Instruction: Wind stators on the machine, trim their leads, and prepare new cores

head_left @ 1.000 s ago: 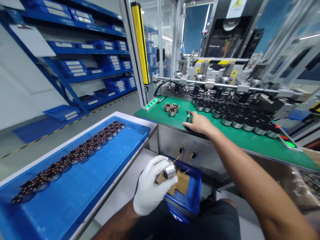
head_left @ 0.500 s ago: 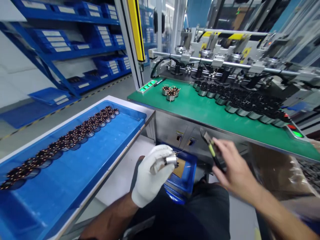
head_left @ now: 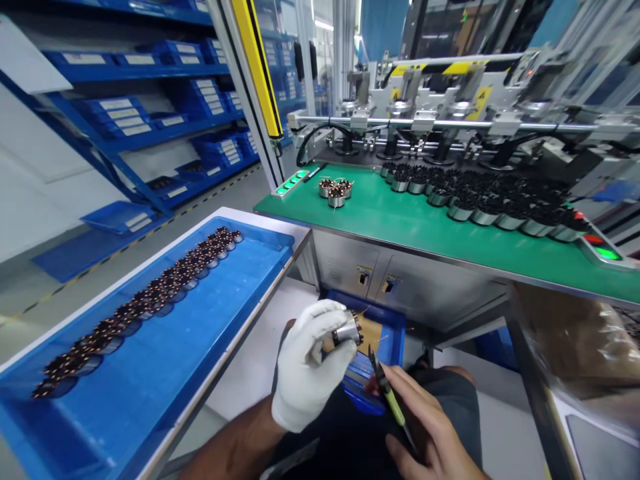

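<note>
Gloved in white, my left hand [head_left: 311, 365] grips a small motor stator [head_left: 349, 329] between thumb and fingers, over my lap. The stator has a silver metal ring, dark teeth, and thin copper wire ends sticking out to the right. My bare right hand [head_left: 425, 420] is closed around cutting pliers [head_left: 390, 393] with yellow-green and black handles. The pliers' dark jaws point up, just right of and below the stator, apart from it. Part of the handles is hidden by my fingers.
A blue tray [head_left: 200, 333] with rows of copper-wound stators stands left. On the green worktop [head_left: 370, 210] sit 3 wound stators [head_left: 336, 192] and many black-topped ones [head_left: 480, 200], before a machine. A blue bin [head_left: 397, 333] lies below; a plastic-wrapped box [head_left: 575, 340] stands right.
My right hand has brought the pliers down and left, close to the stator. My left hand still holds the stator, now slightly lower and turned. The camera view has shifted a little.
</note>
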The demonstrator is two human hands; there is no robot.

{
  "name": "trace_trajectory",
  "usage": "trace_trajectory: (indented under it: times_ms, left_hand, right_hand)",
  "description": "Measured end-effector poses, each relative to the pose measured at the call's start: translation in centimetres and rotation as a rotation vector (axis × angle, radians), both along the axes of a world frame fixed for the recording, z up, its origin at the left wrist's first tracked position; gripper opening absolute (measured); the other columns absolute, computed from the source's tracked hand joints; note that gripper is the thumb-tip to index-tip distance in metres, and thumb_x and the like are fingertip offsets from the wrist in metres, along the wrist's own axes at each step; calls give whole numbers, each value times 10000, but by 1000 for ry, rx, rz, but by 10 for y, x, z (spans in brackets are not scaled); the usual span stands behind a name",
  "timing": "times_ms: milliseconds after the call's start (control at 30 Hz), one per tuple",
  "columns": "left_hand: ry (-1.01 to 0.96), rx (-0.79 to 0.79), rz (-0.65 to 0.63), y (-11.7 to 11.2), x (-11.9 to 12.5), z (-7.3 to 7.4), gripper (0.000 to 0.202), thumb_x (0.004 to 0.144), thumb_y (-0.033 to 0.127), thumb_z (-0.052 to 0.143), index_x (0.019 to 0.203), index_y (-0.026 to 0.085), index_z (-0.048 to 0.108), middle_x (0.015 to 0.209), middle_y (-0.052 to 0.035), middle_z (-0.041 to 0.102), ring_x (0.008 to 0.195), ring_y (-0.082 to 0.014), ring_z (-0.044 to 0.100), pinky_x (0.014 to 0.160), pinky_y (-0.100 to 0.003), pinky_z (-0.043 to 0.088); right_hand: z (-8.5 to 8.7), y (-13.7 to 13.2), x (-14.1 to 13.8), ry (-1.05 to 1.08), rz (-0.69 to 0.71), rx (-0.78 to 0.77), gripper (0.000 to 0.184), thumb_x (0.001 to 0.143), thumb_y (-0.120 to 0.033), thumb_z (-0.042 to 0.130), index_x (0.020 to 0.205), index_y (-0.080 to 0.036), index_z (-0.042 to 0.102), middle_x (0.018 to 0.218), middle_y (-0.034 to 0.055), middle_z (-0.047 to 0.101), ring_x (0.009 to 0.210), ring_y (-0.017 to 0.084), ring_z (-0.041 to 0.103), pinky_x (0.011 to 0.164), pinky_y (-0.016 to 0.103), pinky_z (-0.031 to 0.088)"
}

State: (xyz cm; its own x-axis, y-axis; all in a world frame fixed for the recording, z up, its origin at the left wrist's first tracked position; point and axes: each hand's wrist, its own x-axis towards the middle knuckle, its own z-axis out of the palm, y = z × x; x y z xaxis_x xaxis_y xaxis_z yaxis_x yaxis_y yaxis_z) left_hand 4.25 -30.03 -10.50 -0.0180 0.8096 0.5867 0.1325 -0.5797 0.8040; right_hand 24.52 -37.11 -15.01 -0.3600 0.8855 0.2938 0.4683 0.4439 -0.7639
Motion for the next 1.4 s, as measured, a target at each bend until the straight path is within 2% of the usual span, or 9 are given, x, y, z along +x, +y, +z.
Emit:
trace_trajectory:
  times_ms: [200,333,433,567,767,967,1100,1233,1400]
  left_hand:
    - [-11,20,-34,-1,0,2,449,775,-2,657,1130,272,642,1140,-50,613,1038,-159,649,850,-248,591]
    - [16,23,-18,1,-1,2,397,775,25,675,1104,245,647,1117,-67,624,1013,-181,659,830,-275,598]
    - [33,16,-18,2,-1,2,374,784,40,674,1098,241,645,1111,-72,623,986,-179,663,805,-269,599]
    - [66,9,-23,3,-2,-1,395,793,35,657,1121,254,642,1121,-72,614,975,-167,660,790,-255,595]
    - [163,69,0,5,-10,-11,454,767,54,689,1175,244,625,1169,-92,639,1059,-216,655,885,-331,589]
    - [242,66,22,5,-13,-15,563,732,122,754,1253,249,582,1168,-77,686,1045,-216,682,937,-345,578]
    - [247,91,47,3,-10,-12,508,730,129,749,1209,220,605,1137,-97,702,1007,-232,700,903,-357,599]
    - [253,117,41,1,-9,-11,506,720,133,759,1196,226,615,1125,-92,711,1000,-230,704,908,-352,599]
    - [260,94,31,-1,-11,-12,549,719,127,767,1226,253,601,1143,-69,707,1029,-212,692,947,-344,580]
  right_hand:
    - [18,10,-9,96,-23,31,784,692,-57,562,1448,-248,481,1314,94,638,1210,282,617,1017,385,517]
    - [27,13,-13,173,-15,32,764,695,-43,545,1425,-266,509,1113,82,728,1012,260,713,852,317,608]
    - [27,13,-13,170,-35,48,735,704,-51,548,1405,-268,532,1065,86,740,963,260,725,768,294,624]
    - [19,13,-13,92,-110,122,659,718,-58,574,1348,-250,594,1113,113,731,1000,268,720,820,318,608]
    - [30,15,-11,400,-8,-86,669,760,2,552,1350,-312,581,785,25,713,660,136,701,672,210,590]
    - [38,0,11,347,106,-315,824,711,14,575,1439,-356,468,1210,79,691,1030,210,709,980,358,525]
    - [32,-6,17,278,81,-287,785,737,-20,584,1456,-308,457,1337,114,619,1157,243,653,1034,390,483]
    - [32,-5,14,293,72,-289,770,732,-42,603,1443,-311,477,1300,106,645,1124,241,671,978,356,532]
    - [47,1,6,345,64,-377,696,738,-113,622,1405,-292,530,1150,114,708,966,230,723,879,344,585]
